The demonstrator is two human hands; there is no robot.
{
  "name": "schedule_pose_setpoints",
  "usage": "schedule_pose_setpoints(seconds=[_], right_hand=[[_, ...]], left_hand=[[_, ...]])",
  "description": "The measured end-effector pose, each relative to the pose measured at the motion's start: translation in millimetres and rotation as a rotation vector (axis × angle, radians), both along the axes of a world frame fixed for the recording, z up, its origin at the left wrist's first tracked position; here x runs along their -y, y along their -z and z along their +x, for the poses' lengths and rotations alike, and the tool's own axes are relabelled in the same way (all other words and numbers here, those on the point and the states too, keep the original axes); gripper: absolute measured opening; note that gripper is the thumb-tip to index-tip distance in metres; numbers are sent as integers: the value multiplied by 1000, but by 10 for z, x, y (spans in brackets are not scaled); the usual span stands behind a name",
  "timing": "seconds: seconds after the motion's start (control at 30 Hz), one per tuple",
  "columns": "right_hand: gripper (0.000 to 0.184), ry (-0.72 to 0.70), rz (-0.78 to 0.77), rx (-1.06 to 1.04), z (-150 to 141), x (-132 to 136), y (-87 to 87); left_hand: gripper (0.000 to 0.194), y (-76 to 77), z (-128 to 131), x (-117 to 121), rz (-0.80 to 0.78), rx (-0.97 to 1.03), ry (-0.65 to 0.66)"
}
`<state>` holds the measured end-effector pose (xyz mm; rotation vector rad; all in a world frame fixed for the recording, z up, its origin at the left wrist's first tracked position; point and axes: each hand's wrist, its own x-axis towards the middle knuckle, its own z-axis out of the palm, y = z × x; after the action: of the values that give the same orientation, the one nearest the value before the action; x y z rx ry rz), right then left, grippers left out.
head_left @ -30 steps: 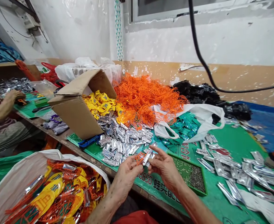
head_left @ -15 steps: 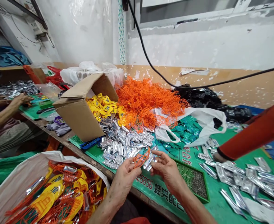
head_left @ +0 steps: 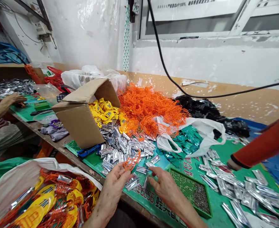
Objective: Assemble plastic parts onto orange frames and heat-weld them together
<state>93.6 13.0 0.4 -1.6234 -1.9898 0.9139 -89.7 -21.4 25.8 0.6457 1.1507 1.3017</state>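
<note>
My left hand [head_left: 114,183] is closed on an orange plastic frame [head_left: 133,162], pinched between thumb and fingers above the table. A bit of green shows at the frame's lower edge. My right hand [head_left: 165,186] is beside it, thumb and index finger apart, with nothing visible between them. Small silver packets [head_left: 141,170] lie on the green mat close to its fingertips. Behind my hands spreads a heap of silver packets [head_left: 122,142]. To the right of my right hand stands a green perforated tray [head_left: 177,180] with small dark metal bits.
A tipped cardboard box [head_left: 77,122] spills yellow pieces [head_left: 103,110] beside an orange frame pile [head_left: 151,106]. A white bag [head_left: 201,126] holds green pieces. An orange-red tool [head_left: 263,142] juts in from the right. A full sack [head_left: 16,172] stands lower left; a co-worker's hand [head_left: 15,98] is beyond.
My right hand has moved slightly down and away from the orange frame; the silver packet at its fingers is no longer seen there. My left hand, still gripping the frame, has shifted left in view.
</note>
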Motion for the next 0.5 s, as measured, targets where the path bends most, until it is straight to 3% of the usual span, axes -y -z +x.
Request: schedule_pose_setpoints(seconds=[0.1, 0.27, 0.4, 0.5], right_hand=[[31, 8, 83, 167, 88, -238, -139], [24, 7, 170, 362, 73, -950, -304], [28, -16, 170, 494, -166, -1455, -308], [30, 13, 123, 598, -339, -1693, -227]], left_hand=[[50, 8, -10, -11, -11, 17, 12], [59, 86, -22, -57, -46, 55, 25], [60, 118, -6, -38, -46, 89, 46], [58, 131, -15, -17, -24, 125, 27]])
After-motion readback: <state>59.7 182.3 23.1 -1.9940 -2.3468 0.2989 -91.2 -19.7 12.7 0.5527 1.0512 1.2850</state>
